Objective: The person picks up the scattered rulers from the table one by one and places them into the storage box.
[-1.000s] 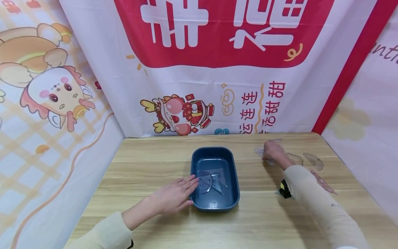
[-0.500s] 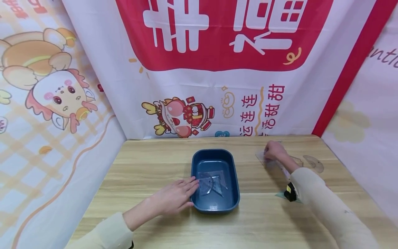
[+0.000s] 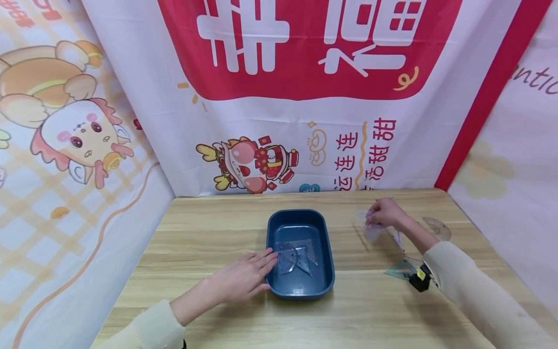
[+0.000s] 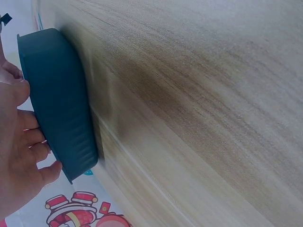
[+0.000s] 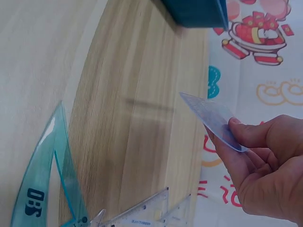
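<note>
Thumb and fingertips of the right hand (image 5: 267, 163) pinch a clear piece (image 5: 215, 120) above the table (image 3: 209, 228); its long axis slants away from the fingers, tip toward the bin (image 3: 301, 293). The left hand (image 3: 241, 276) lies with fingers extended, touching the bin's left rim. Inside, clear plastic tools (image 3: 289, 264) overlap flat on the floor. A stretch of wood separates bin from right hand, and the bin stands in from the back edge. A green triangle (image 5: 35, 189) and a protractor (image 3: 437, 228) lie farther right.
</note>
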`<move>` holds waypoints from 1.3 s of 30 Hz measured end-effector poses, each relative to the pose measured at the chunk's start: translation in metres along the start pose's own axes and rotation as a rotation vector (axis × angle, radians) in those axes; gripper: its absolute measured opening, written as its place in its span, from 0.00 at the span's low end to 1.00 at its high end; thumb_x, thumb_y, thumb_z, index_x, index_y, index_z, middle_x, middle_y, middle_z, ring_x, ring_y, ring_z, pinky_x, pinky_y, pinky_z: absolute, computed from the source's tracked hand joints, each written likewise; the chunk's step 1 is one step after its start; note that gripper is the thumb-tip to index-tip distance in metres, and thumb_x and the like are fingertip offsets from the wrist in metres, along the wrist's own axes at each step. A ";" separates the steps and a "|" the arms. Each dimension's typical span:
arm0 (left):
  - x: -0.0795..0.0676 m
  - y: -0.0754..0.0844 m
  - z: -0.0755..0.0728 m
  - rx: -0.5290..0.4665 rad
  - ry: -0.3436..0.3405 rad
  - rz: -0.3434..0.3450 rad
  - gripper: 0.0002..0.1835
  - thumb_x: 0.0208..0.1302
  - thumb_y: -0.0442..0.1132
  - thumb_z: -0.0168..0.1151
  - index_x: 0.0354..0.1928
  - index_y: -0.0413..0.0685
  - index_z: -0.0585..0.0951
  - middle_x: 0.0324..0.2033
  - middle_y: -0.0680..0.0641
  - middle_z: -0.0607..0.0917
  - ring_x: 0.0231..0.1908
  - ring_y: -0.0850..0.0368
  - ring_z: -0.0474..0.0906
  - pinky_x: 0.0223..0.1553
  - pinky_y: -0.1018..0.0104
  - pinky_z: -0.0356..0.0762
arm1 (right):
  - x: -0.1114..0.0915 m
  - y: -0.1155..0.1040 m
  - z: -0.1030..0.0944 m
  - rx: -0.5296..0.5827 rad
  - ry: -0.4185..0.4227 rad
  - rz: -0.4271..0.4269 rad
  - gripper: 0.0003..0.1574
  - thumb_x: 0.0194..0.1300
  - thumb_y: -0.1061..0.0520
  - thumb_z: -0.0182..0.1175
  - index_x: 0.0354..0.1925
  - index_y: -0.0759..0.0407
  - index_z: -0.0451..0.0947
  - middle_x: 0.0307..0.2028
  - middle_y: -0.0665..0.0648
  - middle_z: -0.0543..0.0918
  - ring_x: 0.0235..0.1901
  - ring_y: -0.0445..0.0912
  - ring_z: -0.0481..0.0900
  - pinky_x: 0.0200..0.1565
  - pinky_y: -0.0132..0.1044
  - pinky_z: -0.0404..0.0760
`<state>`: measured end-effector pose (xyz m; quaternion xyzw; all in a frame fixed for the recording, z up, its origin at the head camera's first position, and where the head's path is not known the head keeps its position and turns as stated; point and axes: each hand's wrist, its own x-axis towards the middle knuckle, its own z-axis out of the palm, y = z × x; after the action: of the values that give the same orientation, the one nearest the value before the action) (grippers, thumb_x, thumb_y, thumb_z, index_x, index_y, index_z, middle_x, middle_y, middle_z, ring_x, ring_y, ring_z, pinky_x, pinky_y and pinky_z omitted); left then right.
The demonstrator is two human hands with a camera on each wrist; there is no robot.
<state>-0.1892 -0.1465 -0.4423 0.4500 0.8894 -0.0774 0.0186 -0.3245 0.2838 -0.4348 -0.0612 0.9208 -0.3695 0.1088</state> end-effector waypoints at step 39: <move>-0.001 -0.002 0.001 -0.022 -0.009 -0.004 0.34 0.71 0.58 0.39 0.70 0.44 0.58 0.71 0.47 0.57 0.71 0.50 0.49 0.65 0.50 0.61 | -0.042 -0.070 0.004 0.291 -0.147 0.017 0.17 0.68 0.65 0.50 0.51 0.74 0.73 0.39 0.65 0.83 0.38 0.51 0.85 0.41 0.42 0.83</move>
<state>-0.1902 -0.1489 -0.4432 0.4478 0.8910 -0.0698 0.0276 -0.2810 0.2392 -0.3824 -0.0636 0.8476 -0.4927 0.1866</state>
